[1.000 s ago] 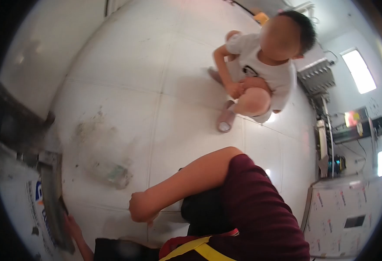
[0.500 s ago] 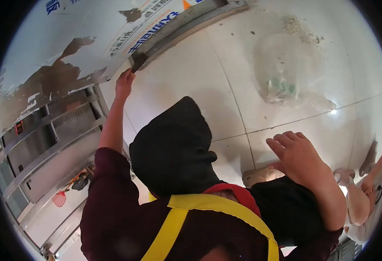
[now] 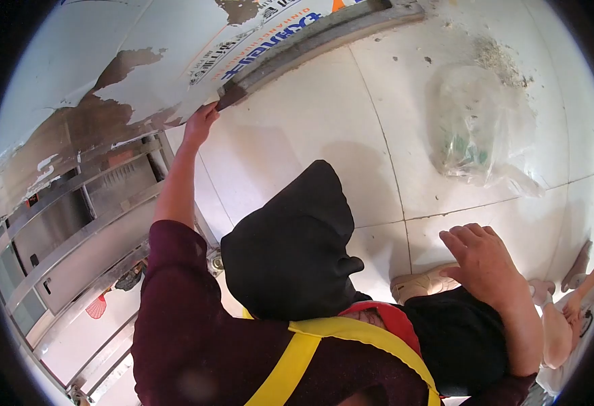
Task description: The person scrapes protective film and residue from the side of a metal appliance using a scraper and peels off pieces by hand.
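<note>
My left hand point(image 3: 202, 123) reaches up at the left, its fingers closed on the lower corner of a large panel point(image 3: 134, 81) with a torn film covering and blue and orange print. A dark metal edge point(image 3: 232, 96) meets the fingertips there. My right hand point(image 3: 479, 257) hovers above my black-clad right leg, with its fingers apart and nothing in it. Between the arms is my black-covered knee point(image 3: 290, 243).
A clear plastic bag point(image 3: 469, 135) with green bits inside lies on the tiled floor, beside scattered debris point(image 3: 496, 61). Metal rack rails point(image 3: 100, 230) stand at the left. Another person's arm point(image 3: 591, 287) and legs show at the right edge.
The view has swung toward the panel, moving the other person to the right edge. My left hand has come fully into view at the panel corner. My right hand's fingers now show spread.
</note>
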Demonstrator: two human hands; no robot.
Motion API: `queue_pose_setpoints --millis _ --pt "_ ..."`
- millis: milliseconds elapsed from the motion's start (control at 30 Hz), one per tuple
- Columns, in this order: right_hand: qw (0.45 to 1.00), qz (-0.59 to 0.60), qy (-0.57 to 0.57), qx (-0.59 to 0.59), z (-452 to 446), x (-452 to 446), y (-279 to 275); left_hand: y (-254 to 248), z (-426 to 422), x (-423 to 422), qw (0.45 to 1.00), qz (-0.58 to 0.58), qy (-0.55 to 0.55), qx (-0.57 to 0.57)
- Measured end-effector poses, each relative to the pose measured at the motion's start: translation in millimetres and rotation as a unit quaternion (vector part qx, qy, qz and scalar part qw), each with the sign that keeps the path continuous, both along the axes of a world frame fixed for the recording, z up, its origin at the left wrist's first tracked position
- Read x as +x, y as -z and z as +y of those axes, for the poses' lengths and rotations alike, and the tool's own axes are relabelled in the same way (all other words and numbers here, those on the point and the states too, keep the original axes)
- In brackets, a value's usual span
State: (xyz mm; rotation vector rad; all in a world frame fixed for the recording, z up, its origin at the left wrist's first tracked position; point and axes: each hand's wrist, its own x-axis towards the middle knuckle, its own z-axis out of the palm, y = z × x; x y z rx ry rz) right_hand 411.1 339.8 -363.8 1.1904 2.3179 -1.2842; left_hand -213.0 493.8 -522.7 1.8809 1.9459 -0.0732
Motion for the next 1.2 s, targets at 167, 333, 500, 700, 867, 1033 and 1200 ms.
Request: queue_pose_setpoints --millis 167,333,500,700,867,1033,1200 --pt "1.000 0.006 -0.009 0.018 2 -3 5 30 37 53 0.992 -0.033 0.092 0.079" --pt "0.999 -0.030 -0.019 -0.021 3 0 2 37 83 144 0.985 -0.021 0.154 0.082" --pt "0.999 -0.031 -0.002 -0.024 -7 9 0 33 110 254 0.975 -0.053 0.196 0.094" --pt "1.000 -0.014 0.019 -0.005 -26 22 3 27 144 378 0.935 -0.052 0.316 0.150" --pt "0.997 0.019 0.064 0.024 -26 35 -3 36 126 339 0.952 -0.086 0.226 0.189" --pt "1.000 -0.013 0.026 0.009 -23 42 10 26 92 296 0.960 -0.073 0.231 0.140" --pt "0.995 0.045 0.090 0.027 -7 40 4 33 59 202 0.992 -0.107 -0.057 0.041"
